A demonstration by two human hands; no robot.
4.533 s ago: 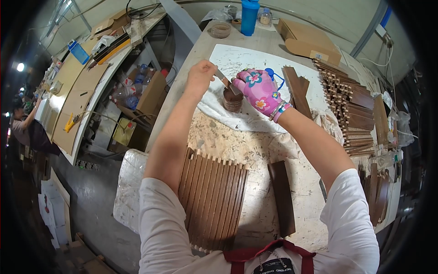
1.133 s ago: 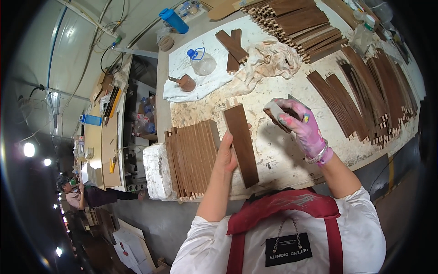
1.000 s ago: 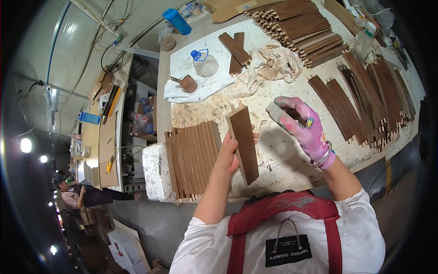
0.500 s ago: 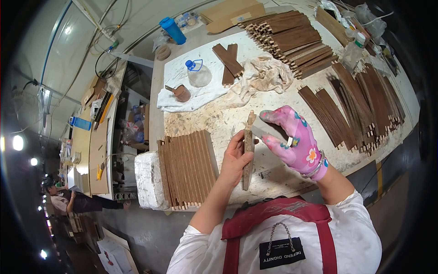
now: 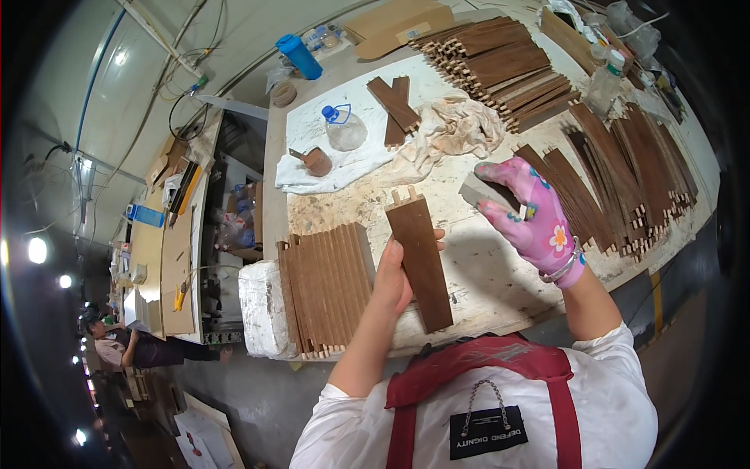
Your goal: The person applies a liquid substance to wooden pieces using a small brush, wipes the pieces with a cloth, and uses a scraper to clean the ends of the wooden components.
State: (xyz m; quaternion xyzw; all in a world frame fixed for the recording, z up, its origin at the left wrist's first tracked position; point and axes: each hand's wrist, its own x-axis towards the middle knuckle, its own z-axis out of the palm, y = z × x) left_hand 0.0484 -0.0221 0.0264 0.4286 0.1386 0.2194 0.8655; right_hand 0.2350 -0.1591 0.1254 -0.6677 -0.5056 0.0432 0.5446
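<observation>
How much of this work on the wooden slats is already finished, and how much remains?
Looks done: a row of slats lies side by side on the white block by the left hand. In hand: the left hand holds one dark slat; the gloved right hand holds a grey block. Probably left: large piles of slats at the right and a stack at the back.

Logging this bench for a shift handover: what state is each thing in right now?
Left hand: bare, gripping the slat.
Dark wood slat: held up off the bench, tenoned end away from the person.
Right hand: in a pink flowered glove, holding a grey block.
Grey block: gripped, off the slat.
Clear bottle: upright, blue cap on.
Row of slats: lying flat, side by side.
</observation>
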